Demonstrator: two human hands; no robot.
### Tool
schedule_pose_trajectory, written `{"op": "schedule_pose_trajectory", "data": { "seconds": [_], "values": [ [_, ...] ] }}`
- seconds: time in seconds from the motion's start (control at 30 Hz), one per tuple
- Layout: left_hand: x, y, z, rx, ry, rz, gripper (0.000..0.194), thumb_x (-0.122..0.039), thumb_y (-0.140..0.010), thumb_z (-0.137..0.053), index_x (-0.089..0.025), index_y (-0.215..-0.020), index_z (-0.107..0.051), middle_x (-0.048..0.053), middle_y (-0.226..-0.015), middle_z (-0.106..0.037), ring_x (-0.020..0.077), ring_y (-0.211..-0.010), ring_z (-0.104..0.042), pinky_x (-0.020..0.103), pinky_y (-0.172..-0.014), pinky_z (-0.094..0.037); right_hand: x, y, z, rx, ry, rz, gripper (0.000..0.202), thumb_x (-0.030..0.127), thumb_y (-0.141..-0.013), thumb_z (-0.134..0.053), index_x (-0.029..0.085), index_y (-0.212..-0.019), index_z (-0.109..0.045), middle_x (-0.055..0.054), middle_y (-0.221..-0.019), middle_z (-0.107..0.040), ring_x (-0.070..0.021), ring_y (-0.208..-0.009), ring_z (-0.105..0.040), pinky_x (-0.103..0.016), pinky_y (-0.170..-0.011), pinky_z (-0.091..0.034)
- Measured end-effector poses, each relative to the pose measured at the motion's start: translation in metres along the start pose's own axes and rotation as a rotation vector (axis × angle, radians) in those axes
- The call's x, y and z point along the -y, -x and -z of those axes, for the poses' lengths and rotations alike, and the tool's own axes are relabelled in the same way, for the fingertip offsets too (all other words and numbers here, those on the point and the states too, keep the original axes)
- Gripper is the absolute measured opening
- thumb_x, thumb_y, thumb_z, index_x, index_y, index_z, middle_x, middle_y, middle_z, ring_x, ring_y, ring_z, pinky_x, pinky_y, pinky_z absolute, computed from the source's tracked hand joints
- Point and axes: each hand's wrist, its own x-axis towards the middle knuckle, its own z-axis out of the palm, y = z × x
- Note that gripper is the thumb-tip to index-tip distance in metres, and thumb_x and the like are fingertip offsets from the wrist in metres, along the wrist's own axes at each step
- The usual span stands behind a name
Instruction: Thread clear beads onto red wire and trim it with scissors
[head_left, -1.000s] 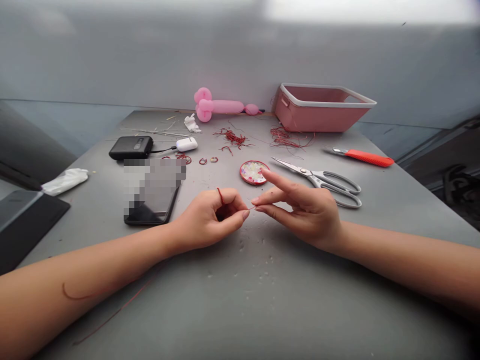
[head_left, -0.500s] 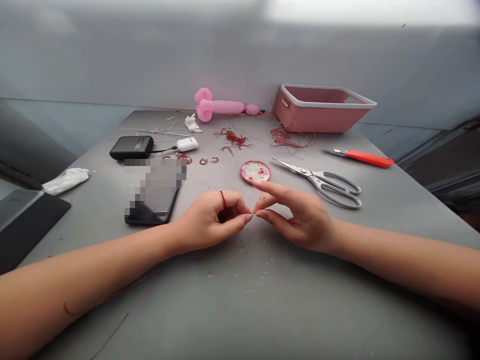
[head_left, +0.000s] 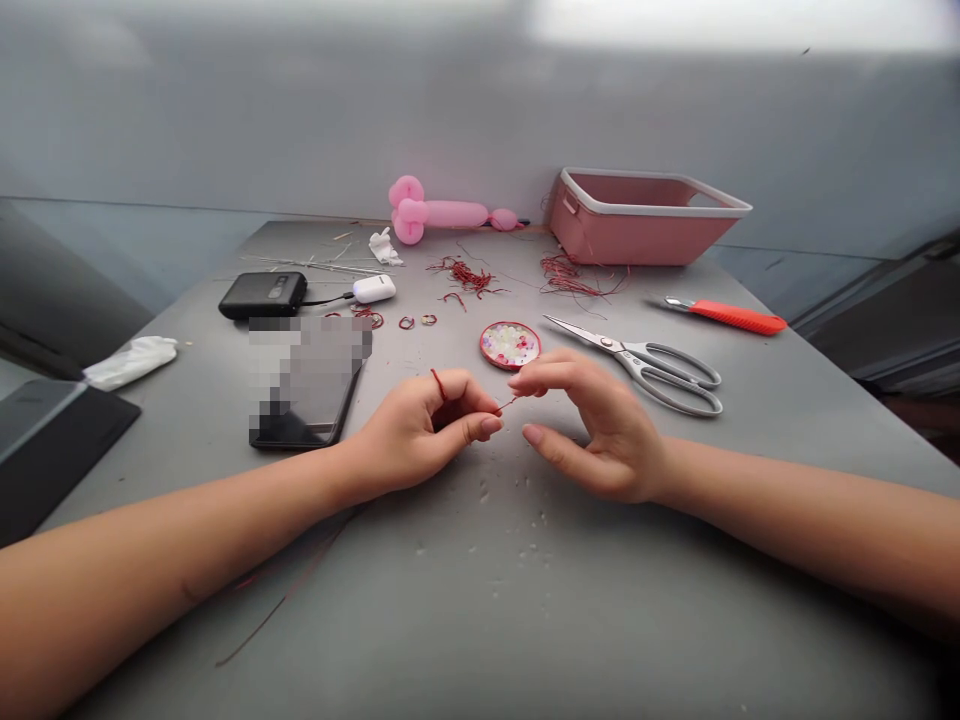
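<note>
Between thumb and index finger, my left hand [head_left: 431, 425] pinches a thin reddish wire [head_left: 506, 405], whose short end sticks out to the right. A red ring of cord [head_left: 438, 385] circles one of its fingers. My right hand [head_left: 600, 430] is apart from it, thumb and fingers spread, with the fingertips close to the wire's tip. Just beyond the right fingertips lies a round red-rimmed dish [head_left: 510, 344] of small pale and pink beads. A long thin wire [head_left: 281, 600] trails on the table below my left forearm.
Grey scissors [head_left: 637, 365] and a red-handled cutter [head_left: 735, 316] lie right. Behind are a pink bin [head_left: 637, 235], red wire pieces [head_left: 466, 275], a wire bundle [head_left: 574, 277] and a pink balloon [head_left: 450, 213]. Left are a phone [head_left: 315, 390] and black power bank [head_left: 262, 295].
My right thumb has parted from its fingers and moved away from my left fingertips, exposing the wire end. The long wire under my left forearm has shifted.
</note>
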Motion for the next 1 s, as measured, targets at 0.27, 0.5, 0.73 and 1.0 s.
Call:
{"op": "schedule_pose_trajectory", "data": {
  "seconds": [0.27,0.5,0.73,1.0],
  "values": [
    [0.0,0.0,-0.001,0.019,0.022,-0.021,0.01,-0.025,-0.087,-0.063,-0.017,-0.091,-0.06,0.0,-0.079,-0.062,0.0114,-0.073,-0.058,0.024,-0.069,-0.047,-0.001,0.0,0.004,0.101,-0.135,-0.098,0.033,0.009,-0.084,-0.053,0.022,-0.114,-0.058,-0.006,-0.099,-0.062,-0.0182,-0.091,-0.057,-0.035,-0.08,-0.05],
    [-0.001,0.0,-0.002,0.038,0.031,-0.018,0.015,-0.023,-0.087,-0.064,-0.018,-0.095,-0.052,-0.004,-0.073,-0.054,0.009,-0.065,-0.051,0.022,-0.061,-0.042,-0.002,-0.002,0.008,0.253,-0.222,-0.119,0.032,0.007,-0.083,-0.05,0.021,-0.109,-0.06,-0.007,-0.106,-0.058,-0.019,-0.099,-0.056,-0.039,-0.091,-0.047],
    [0.0,-0.001,-0.001,0.012,0.028,-0.019,0.022,-0.024,-0.088,-0.062,-0.017,-0.109,-0.055,-0.003,-0.072,-0.056,0.0105,-0.067,-0.055,0.023,-0.064,-0.044,-0.012,-0.001,0.011,-0.045,-0.054,-0.14,0.037,0.011,-0.085,-0.054,0.025,-0.119,-0.059,-0.008,-0.113,-0.058,-0.023,-0.108,-0.056,-0.045,-0.097,-0.046],
    [0.0,-0.005,0.002,-0.082,0.125,0.065,0.018,-0.032,-0.084,-0.067,-0.015,-0.084,-0.06,-0.002,-0.071,-0.059,0.0094,-0.066,-0.054,0.023,-0.064,-0.044,-0.044,-0.001,0.018,-0.025,0.51,-0.138,0.013,0.013,-0.077,-0.056,0.022,-0.073,-0.064,-0.007,-0.1,-0.062,-0.027,-0.1,-0.053,-0.05,-0.093,-0.044]
  ]
}}
